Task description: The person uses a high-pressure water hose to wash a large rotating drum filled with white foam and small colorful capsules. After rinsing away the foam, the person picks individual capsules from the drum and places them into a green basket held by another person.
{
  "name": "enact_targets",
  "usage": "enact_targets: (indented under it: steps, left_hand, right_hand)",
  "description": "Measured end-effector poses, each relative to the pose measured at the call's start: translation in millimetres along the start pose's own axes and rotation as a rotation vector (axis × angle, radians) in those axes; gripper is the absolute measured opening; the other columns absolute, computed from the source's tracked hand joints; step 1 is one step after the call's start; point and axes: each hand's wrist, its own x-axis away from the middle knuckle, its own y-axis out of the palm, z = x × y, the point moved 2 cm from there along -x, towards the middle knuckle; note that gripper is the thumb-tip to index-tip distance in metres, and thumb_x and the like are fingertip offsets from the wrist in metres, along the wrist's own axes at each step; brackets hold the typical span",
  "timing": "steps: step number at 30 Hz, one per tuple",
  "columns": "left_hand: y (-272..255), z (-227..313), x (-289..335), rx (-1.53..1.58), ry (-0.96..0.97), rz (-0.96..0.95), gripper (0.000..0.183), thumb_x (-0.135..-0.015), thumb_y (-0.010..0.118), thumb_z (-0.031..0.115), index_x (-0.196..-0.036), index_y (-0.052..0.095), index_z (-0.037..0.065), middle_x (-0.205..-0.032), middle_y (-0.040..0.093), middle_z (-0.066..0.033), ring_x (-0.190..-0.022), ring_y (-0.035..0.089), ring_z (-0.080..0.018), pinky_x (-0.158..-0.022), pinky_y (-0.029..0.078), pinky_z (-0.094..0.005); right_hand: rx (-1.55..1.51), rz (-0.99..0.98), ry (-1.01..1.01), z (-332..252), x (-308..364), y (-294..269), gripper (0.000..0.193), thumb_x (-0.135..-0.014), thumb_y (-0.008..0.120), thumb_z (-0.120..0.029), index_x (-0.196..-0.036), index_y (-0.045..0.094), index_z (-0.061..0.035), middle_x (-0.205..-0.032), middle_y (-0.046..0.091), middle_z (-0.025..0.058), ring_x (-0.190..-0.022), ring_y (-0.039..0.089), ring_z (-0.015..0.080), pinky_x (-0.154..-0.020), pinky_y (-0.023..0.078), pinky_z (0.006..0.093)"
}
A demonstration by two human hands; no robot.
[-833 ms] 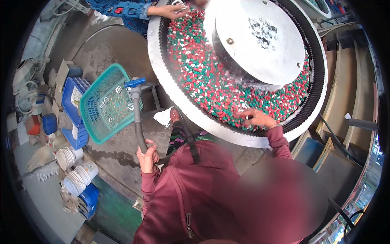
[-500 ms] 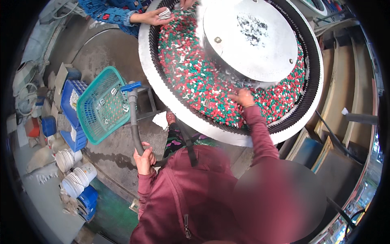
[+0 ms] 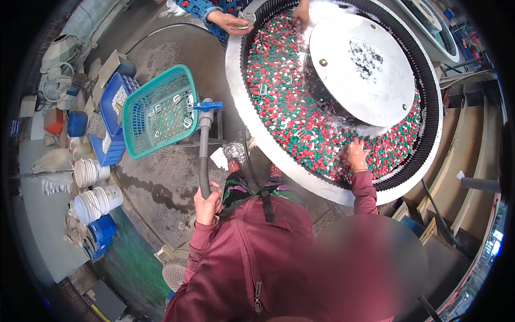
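Note:
My left hand (image 3: 208, 205) is closed around a grey hose (image 3: 204, 155), which rises to a pipe end with a blue valve handle (image 3: 208, 105). Over the round tub, my right hand (image 3: 357, 154) touches the red, green and white pellets (image 3: 292, 115), fingers spread and nothing visible in them. Small metal frame-like pieces (image 3: 262, 89) lie among the pellets. A co-worker's hand (image 3: 228, 22) at the far rim holds several similar metal pieces; that person's other hand (image 3: 301, 15) reaches into the tub.
The tub's broad white rim (image 3: 244, 104) stands in front of me, with a round metal cover (image 3: 362, 70) at its centre. To the left is a green basket (image 3: 161, 145) holding several metal pieces. Blue crates (image 3: 110, 153) and white buckets (image 3: 99, 205) stand farther left.
The view has shifted, so the tub sits farther right and lower. My right hand's fingers have spread and now point away from me. The co-worker's second hand has reached into the tub.

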Motion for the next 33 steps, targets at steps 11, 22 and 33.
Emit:
enact_targets:
  steps: [11,22,33]
  left_hand:
    - [-25.5,20.5,-27.2,-0.086,0.011,-0.142,0.013,-0.080,0.051,-0.003,-0.091,0.049,0.005,-0.045,0.034,0.0041,-0.032,0.026,-0.0041,-0.033,0.022,-0.0229]
    - [-52.4,11.9,-21.9,-0.016,-0.028,-0.058,0.012,-0.080,0.051,-0.003,-0.090,0.050,0.005,-0.047,0.036,0.0045,-0.033,0.027,-0.0034,-0.032,0.021,-0.0224]
    - [-39.7,18.5,-16.2,-0.015,0.003,0.002,0.013,-0.080,0.052,-0.003,-0.090,0.050,0.004,-0.049,0.038,0.0045,-0.034,0.029,-0.0032,-0.032,0.023,-0.0218]
  right_hand:
    - [-0.541,0.128,0.081,-92.6,-89.7,48.1,0.063,-0.065,0.073,-0.045,-0.109,0.058,-0.0018,-0.101,0.061,0.0200,-0.097,0.058,0.0324,-0.083,0.046,0.0397]
    - [-0.288,0.434,-0.082,-42.5,-31.8,63.2,0.049,-0.065,0.074,-0.037,-0.094,0.060,0.0005,-0.086,0.062,0.0206,-0.084,0.058,0.0367,-0.074,0.046,0.0433]
    - [-0.322,0.219,-0.203,-88.5,-31.2,-12.8,0.048,-0.074,0.052,0.000,-0.118,0.055,-0.0219,-0.095,0.056,0.0286,-0.095,0.054,0.0410,-0.080,0.045,0.0455]
